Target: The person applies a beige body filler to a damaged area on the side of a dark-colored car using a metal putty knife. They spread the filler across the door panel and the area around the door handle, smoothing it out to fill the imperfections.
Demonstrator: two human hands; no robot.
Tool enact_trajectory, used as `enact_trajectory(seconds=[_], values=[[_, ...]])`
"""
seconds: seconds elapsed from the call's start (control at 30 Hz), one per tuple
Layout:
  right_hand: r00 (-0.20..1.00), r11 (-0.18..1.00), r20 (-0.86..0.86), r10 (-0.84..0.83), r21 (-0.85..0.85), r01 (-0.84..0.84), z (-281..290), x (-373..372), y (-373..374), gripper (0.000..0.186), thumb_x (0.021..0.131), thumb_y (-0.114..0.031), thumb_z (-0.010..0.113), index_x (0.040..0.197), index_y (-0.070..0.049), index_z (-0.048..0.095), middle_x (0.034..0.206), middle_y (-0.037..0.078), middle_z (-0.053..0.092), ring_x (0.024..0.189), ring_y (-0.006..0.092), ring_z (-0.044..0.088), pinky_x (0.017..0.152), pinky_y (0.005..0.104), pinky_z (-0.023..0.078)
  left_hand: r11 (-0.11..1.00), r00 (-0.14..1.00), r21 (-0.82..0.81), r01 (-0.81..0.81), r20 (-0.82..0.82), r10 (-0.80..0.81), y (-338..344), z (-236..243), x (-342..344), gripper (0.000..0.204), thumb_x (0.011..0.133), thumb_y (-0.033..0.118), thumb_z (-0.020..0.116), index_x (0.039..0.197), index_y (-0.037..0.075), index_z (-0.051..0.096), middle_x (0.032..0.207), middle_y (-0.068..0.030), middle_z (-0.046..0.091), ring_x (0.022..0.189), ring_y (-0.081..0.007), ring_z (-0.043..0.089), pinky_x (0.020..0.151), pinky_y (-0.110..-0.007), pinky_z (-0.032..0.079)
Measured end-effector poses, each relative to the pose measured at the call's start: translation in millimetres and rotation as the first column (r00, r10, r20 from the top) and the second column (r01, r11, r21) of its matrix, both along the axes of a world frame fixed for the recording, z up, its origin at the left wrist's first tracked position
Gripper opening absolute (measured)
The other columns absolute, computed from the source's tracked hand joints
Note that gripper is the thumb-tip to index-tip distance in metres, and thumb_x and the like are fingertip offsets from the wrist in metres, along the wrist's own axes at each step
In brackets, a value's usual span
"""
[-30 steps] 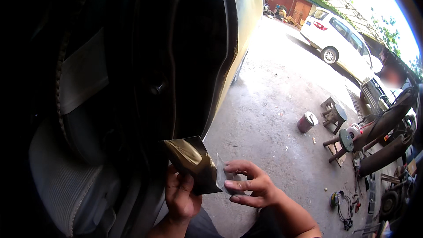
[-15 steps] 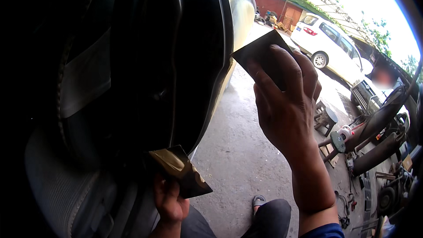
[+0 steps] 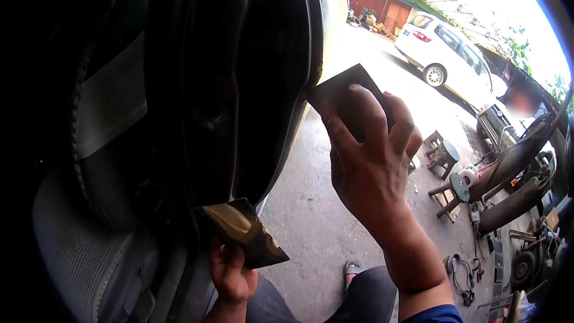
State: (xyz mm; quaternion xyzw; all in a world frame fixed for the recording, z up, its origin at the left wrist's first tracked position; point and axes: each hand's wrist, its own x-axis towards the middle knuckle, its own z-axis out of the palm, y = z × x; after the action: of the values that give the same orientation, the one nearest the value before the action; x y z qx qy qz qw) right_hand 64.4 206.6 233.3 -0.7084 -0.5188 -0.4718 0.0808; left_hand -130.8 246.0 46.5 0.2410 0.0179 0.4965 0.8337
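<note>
My right hand (image 3: 373, 161) grips a dark, square putty spreader (image 3: 350, 98), with fingers spread over its face. The spreader's left corner meets the outer edge of an open car door (image 3: 275, 84), or looks very close to it. Yellowish traces show along that edge. Low in the view, my left hand (image 3: 232, 272) pinches a second dark, flat plate (image 3: 263, 251) from below. A thick smear of yellow-tan putty (image 3: 230, 221) covers part of this plate, which is held tilted near the door's lower end.
A grey car seat (image 3: 78, 245) is at the left in deep shadow. Stools (image 3: 459, 188), cables and a small wheel (image 3: 524, 269) stand or lie on the concrete floor at right. Farther off are a white car (image 3: 448, 42) and a person (image 3: 521, 103).
My right hand has moved down and slightly left with the putty spreader, along the door edge. My left hand and its plate stay nearly still.
</note>
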Motion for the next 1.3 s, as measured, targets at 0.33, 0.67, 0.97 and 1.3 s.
enact_trajectory(seconds=[0.33, 0.67, 0.97, 1.3], values=[[0.999, 0.997, -0.022, -0.025, -0.080, 0.023, -31.1, -1.9, -7.3, 0.045, 0.074, -0.011, 0.066, 0.118, -0.022, 0.067, 0.133, 0.003, 0.047, 0.125, 0.0325, 0.035, 0.090, 0.0447, 0.025, 1.000, 1.000, 0.006, -0.004, -0.031, 0.005, 0.6, -5.8, 1.9, 0.044, 0.095, 0.000, 0.051, 0.138, 0.004, 0.043, 0.133, -0.0140, 0.055, 0.125, -0.0250, 0.053, 0.109, -0.042, 0.041], [0.999, 0.994, -0.035, -0.020, -0.109, 0.016, -70.8, -1.2, -14.1, 0.041, 0.078, -0.015, 0.061, 0.118, -0.022, 0.066, 0.132, 0.002, 0.049, 0.124, 0.0320, 0.037, 0.090, 0.0440, 0.025, 0.998, 0.997, 0.069, 0.012, -0.073, -0.007, 1.8, -3.0, 4.6, 0.044, 0.096, 0.001, 0.048, 0.139, 0.004, 0.044, 0.138, -0.0115, 0.053, 0.126, -0.0248, 0.052, 0.110, -0.042, 0.040], [0.722, 0.894, -0.610, 0.325, -0.052, -0.446, -71.4, -12.3, -49.3, 0.049, 0.076, -0.009, 0.072, 0.123, -0.023, 0.066, 0.135, 0.010, 0.047, 0.121, 0.0351, 0.043, 0.092, 0.0458, 0.038, 1.000, 0.996, 0.001, -0.010, -0.093, 0.011, 0.4, 7.0, 12.9, 0.044, 0.095, 0.005, 0.051, 0.138, 0.004, 0.044, 0.135, -0.0110, 0.054, 0.124, -0.0245, 0.052, 0.108, -0.041, 0.040], [0.944, 0.975, -0.307, 0.118, -0.144, -0.169, -50.5, 4.9, -50.7, 0.046, 0.068, -0.012, 0.080, 0.111, -0.026, 0.070, 0.135, 0.003, 0.048, 0.122, 0.0306, 0.040, 0.093, 0.0421, 0.033, 1.000, 1.000, 0.021, -0.022, 0.006, 0.022, 7.4, 18.4, 15.2, 0.041, 0.095, 0.002, 0.052, 0.136, 0.005, 0.046, 0.134, -0.0119, 0.055, 0.122, -0.0241, 0.055, 0.106, -0.041, 0.044]])
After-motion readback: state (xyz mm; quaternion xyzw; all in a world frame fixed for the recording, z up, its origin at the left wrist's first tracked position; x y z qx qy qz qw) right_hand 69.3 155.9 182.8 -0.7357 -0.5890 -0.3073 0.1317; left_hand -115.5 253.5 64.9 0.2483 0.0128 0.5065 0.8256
